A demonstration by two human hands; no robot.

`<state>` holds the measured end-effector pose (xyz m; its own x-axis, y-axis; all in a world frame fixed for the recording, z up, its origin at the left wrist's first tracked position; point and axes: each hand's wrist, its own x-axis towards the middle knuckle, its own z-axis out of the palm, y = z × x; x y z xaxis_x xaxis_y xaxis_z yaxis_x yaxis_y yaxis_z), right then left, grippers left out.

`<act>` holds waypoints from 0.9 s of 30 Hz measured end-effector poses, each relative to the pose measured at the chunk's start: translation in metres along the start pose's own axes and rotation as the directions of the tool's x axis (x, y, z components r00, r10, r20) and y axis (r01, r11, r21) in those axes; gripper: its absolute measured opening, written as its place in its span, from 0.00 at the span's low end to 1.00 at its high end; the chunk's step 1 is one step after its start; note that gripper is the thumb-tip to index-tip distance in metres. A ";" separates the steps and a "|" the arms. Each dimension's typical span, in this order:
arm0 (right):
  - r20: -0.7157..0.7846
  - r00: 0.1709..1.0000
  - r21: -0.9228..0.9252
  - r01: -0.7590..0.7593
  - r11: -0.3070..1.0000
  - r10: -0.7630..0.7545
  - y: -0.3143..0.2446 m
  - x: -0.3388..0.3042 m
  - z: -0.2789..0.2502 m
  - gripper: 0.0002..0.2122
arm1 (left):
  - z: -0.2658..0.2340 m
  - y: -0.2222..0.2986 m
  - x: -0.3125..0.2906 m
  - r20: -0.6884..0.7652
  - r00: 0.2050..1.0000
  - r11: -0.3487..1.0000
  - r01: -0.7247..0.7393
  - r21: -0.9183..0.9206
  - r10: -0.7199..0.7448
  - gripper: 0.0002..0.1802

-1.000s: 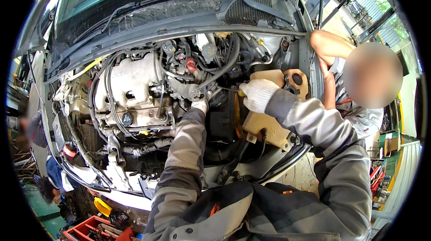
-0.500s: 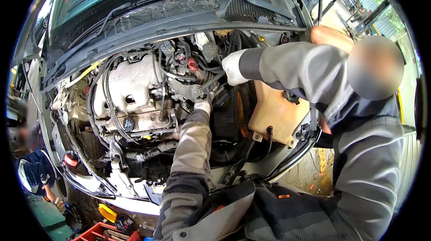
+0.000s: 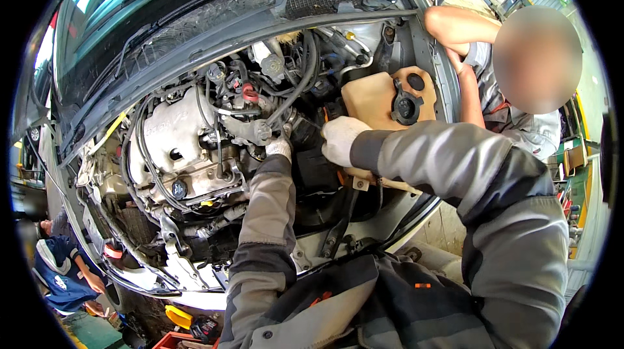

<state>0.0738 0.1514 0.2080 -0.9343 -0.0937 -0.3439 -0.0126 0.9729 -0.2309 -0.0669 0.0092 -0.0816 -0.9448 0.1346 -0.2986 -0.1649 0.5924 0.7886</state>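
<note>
Leaning in over the front of a car with its engine bay exposed, I work with both hands in white gloves, my grey-and-black sleeves reaching up from below. My left hand (image 3: pixel 279 147) is in among the hoses beside the end of a grey pipe elbow (image 3: pixel 249 130), just right of the pale intake manifold (image 3: pixel 170 129); its fingertips are partly hidden, and I cannot tell whether they grip anything. My right hand (image 3: pixel 343 141) — back of the glove up, fingers bent — hangs just to the right, in front of the left edge of a tan plastic reservoir (image 3: pixel 370 98); what it may be holding, I cannot make out. A thick black hose (image 3: pixel 304 89) curves down toward the grey elbow, between the reservoir and a red cap (image 3: pixel 249 93). A black round cap (image 3: pixel 179 188) sits below the manifold, and a black box-shaped part (image 3: pixel 316 170) lies low between my hands. At right, a co-worker in a grey shirt leans bare forearms (image 3: pixel 470 95) near the fender; at lower left — beyond the front bumper — another person in a navy shirt (image 3: pixel 60 268) is bent low near a yellow object (image 3: pixel 179 316) and a red tool tray (image 3: pixel 172 340).
</note>
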 end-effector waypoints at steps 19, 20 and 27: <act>-0.026 0.988 -0.039 -0.151 0.988 0.150 -0.017 -0.023 0.000 0.14 | 0.014 0.012 -0.018 -0.066 0.991 0.957 -0.133 -0.258 0.120 0.41; -0.035 0.971 0.007 -0.238 0.971 0.238 -0.019 -0.027 0.004 0.14 | 0.019 0.017 -0.021 -0.118 0.984 0.935 -0.168 -0.313 0.137 0.40; -0.046 0.962 0.054 -0.266 0.963 0.268 -0.034 -0.011 0.013 0.15 | 0.006 -0.018 0.048 0.241 0.969 0.974 0.108 -0.198 -0.058 0.27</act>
<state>0.0894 0.1163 0.2082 -0.9188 0.1804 -0.3511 0.2554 0.9499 -0.1803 -0.1078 0.0097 -0.1129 -0.8374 0.2874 -0.4649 -0.3188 0.4340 0.8426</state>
